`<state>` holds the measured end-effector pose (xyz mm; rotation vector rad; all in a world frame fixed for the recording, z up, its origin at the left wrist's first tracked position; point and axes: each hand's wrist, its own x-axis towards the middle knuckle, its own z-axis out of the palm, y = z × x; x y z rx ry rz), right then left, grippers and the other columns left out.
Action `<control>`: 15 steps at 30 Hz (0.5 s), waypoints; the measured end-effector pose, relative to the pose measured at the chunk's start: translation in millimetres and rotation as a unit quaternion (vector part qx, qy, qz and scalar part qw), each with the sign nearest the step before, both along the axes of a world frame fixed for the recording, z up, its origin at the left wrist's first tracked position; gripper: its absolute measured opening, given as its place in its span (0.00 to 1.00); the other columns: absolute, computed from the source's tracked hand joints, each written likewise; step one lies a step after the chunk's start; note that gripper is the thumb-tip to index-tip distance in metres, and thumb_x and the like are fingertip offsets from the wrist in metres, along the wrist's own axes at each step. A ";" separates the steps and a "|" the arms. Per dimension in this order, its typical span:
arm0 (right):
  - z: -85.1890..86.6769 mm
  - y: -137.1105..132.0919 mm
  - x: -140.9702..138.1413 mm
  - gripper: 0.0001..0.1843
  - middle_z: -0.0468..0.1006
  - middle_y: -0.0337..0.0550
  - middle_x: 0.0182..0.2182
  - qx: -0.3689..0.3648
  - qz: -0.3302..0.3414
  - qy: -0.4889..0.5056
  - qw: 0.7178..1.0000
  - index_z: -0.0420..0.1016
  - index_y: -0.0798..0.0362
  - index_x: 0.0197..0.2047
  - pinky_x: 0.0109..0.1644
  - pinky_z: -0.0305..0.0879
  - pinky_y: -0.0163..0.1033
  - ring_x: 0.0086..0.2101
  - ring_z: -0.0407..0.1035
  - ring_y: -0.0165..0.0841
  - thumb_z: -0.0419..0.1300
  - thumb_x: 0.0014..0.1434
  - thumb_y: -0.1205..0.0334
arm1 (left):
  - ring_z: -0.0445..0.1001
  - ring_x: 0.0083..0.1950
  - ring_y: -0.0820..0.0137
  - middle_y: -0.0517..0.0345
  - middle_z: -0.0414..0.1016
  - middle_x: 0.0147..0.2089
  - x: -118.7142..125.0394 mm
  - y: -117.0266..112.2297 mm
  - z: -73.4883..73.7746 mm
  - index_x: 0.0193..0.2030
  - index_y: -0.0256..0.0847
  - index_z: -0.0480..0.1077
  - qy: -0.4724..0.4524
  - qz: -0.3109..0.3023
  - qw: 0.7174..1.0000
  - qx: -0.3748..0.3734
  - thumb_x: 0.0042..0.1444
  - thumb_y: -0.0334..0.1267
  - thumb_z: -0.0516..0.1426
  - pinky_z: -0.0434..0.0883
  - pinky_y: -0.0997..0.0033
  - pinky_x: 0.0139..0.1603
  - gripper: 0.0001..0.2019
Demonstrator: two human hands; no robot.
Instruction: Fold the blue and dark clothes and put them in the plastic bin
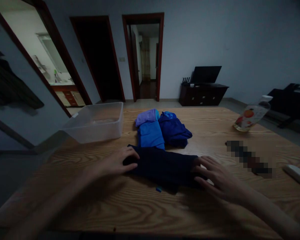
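Both of my forearms reach in from the near edge of the bench [140,210], and the hands sit at either end of a dark navy garment [162,165] that lies across the wood straight in front of me. The left hand [117,161] rests on the garment's left end with the fingers gently curved over the cloth; I cannot tell whether the thumb has any fabric pinched beneath it. The right hand [217,180] lies flat at the garment's right end, fingers spread and stretched out, touching the cloth and gripping nothing. A small blue tag [159,189] shows at the garment's near edge, on the wood between my hands.

Just beyond the garment is a cluster of folded clothes: a purple piece [146,116] at the back left, a bright blue piece [150,134] in front of it and touching the navy garment, and a deep blue piece [175,130] bunched on the right. To the left of them a clear plastic tub [95,121] stands by the bench's left edge. Far right, a bottle [251,116] with a fruit label lies tilted, and a white object [298,175] rests at the right edge, too cropped to identify.
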<state>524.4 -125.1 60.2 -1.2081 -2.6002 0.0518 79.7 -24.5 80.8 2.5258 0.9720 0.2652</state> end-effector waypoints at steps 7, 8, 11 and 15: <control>-36.4 48.0 -1.6 0.24 0.81 0.57 0.55 -0.060 -0.086 0.067 0.992 0.75 0.50 0.66 0.60 0.73 0.59 0.55 0.76 0.53 0.64 0.69 0.53 | 0.76 0.61 0.48 0.41 0.78 0.60 26.3 49.5 -28.9 0.61 0.39 0.76 0.032 0.035 0.995 0.088 0.69 0.60 0.60 0.70 0.50 0.64 0.26; -36.9 50.8 1.6 0.22 0.82 0.56 0.54 -0.094 -0.086 0.096 0.987 0.76 0.49 0.64 0.59 0.74 0.57 0.54 0.77 0.52 0.63 0.69 0.53 | 0.77 0.59 0.48 0.41 0.80 0.58 23.7 51.2 -32.7 0.58 0.39 0.78 0.031 0.041 0.996 0.066 0.69 0.62 0.59 0.71 0.51 0.63 0.28; -26.5 51.5 12.2 0.18 0.83 0.51 0.53 -0.198 -0.082 0.207 0.955 0.79 0.47 0.59 0.58 0.74 0.53 0.53 0.77 0.48 0.62 0.71 0.49 | 0.80 0.58 0.50 0.45 0.83 0.58 11.7 46.3 -35.4 0.59 0.42 0.79 0.000 0.052 0.998 -0.046 0.70 0.65 0.56 0.72 0.54 0.62 0.29; -16.2 51.2 25.2 0.22 0.85 0.45 0.50 -0.301 -0.140 0.322 0.887 0.79 0.46 0.57 0.53 0.76 0.50 0.49 0.79 0.47 0.66 0.67 0.43 | 0.81 0.60 0.55 0.56 0.82 0.63 0.8 27.2 -32.5 0.65 0.48 0.78 -0.064 0.023 0.978 -0.196 0.71 0.62 0.57 0.74 0.61 0.62 0.27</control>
